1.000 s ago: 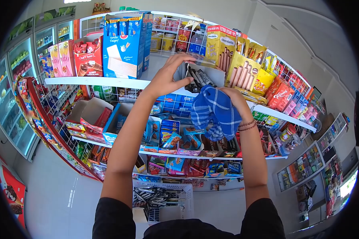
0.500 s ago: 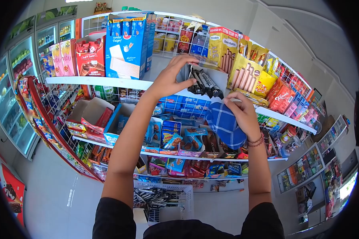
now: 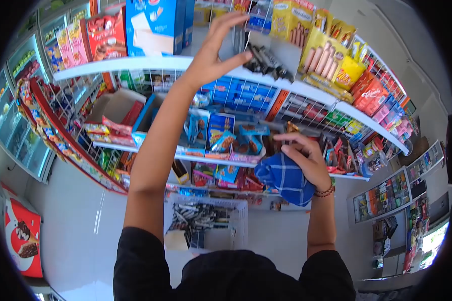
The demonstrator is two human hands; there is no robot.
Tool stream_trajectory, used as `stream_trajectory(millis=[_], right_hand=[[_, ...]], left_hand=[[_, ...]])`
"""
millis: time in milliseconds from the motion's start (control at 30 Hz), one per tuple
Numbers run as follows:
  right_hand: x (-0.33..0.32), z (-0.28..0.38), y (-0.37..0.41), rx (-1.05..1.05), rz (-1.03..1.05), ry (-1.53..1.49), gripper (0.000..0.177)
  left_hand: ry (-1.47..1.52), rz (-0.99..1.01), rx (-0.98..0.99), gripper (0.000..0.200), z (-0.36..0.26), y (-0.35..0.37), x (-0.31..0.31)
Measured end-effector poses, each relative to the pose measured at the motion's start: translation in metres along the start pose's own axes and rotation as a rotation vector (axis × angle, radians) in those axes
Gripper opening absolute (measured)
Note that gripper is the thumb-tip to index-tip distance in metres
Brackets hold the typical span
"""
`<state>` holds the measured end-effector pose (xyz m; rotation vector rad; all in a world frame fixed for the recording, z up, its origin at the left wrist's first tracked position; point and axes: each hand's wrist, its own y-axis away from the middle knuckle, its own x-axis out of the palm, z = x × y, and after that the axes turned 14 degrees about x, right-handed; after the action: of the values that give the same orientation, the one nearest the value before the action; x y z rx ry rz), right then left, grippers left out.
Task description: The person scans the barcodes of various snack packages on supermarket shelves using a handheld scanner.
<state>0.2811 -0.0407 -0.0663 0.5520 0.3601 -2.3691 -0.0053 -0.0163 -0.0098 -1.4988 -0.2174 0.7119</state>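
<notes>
My left hand reaches to the upper shelf with its thumb and fingers spread apart. Its fingertips are right at the left side of an open display box, and the thumb points toward the black-wrapped snack bars inside. In front of the lower shelf, my right hand grips a blue checked cloth that bunches below the fingers. Yellow packs of wafer rolls stand just right of the display box. Left of my left hand is a big blue wafer carton.
A long white shelf edge curves across the rack. Blue cookie packs fill boxes on the tier below. On the floor, a white plastic basket holds many black-wrapped bars. Lit drink coolers line the left wall.
My right hand and the cloth have moved down from beside the display box to the lower shelf. My left hand stays by the box with its fingers spread wider. The view has tilted downward.
</notes>
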Motion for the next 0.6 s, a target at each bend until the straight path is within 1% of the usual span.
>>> stream_trajectory(millis=[33,100,133,167,200,233,267,300,333,367,400,433,467,500,533,567,600], right_hand=[[0.008,-0.019,0.009,0.106,0.060,-0.072,0.020],[0.029,-0.088,0.022,0.246,0.111,-0.188,0.021],[0.034,-0.136,0.030,0.296,0.069,-0.230,0.022],[0.057,-0.199,0.060,0.417,0.084,-0.286,0.024],[0.074,-0.238,0.080,0.667,0.030,-0.487,0.030],[0.085,-0.262,0.092,0.704,0.066,-0.498,0.030],[0.094,-0.280,0.110,0.896,0.070,-0.765,0.030],[0.100,-0.298,0.128,1.084,0.055,-1.029,0.030],[0.105,-0.324,0.143,1.174,0.100,-1.061,0.035],[0.113,-0.328,0.150,1.206,0.110,-1.065,0.035],[0.126,-0.327,0.157,1.174,0.134,-1.163,0.038],[0.135,-0.329,0.162,1.134,0.150,-1.260,0.040],[0.147,-0.355,0.172,1.097,0.127,-1.301,0.049],[0.148,-0.343,0.168,1.111,0.124,-1.303,0.049],[0.149,-0.330,0.164,1.192,0.122,-1.355,0.052],[0.153,-0.325,0.163,1.282,0.117,-1.408,0.055],[0.161,-0.333,0.167,1.322,0.074,-1.395,0.061]], left_hand=[[-0.007,-0.125,0.034,0.053,-0.005,0.010,0.001],[0.085,-0.292,-0.019,0.046,-0.026,0.048,-0.003],[0.167,-0.474,-0.077,0.029,-0.051,0.069,0.000],[0.188,-0.678,-0.342,0.015,-0.100,0.147,0.011],[0.065,-0.766,-0.597,0.011,-0.131,0.182,0.028],[-0.001,-0.807,-0.730,0.015,-0.151,0.232,0.044],[-0.060,-0.782,-1.026,0.018,-0.185,0.287,0.066],[-0.018,-0.625,-1.124,0.014,-0.220,0.324,0.083],[-0.039,-0.429,-1.393,0.010,-0.250,0.379,0.103],[0.104,-0.368,-1.562,0.011,-0.277,0.415,0.119],[0.048,-0.248,-1.652,0.018,-0.299,0.431,0.128],[0.047,-0.239,-1.674,0.018,-0.310,0.449,0.133],[0.043,-0.161,-1.659,0.021,-0.321,0.468,0.140],[0.038,-0.088,-1.630,0.024,-0.327,0.476,0.145],[0.105,-0.034,-1.679,0.026,-0.329,0.486,0.152],[0.111,-0.028,-1.698,0.026,-0.328,0.500,0.161],[0.091,0.055,-1.668,0.026,-0.325,0.517,0.169]])
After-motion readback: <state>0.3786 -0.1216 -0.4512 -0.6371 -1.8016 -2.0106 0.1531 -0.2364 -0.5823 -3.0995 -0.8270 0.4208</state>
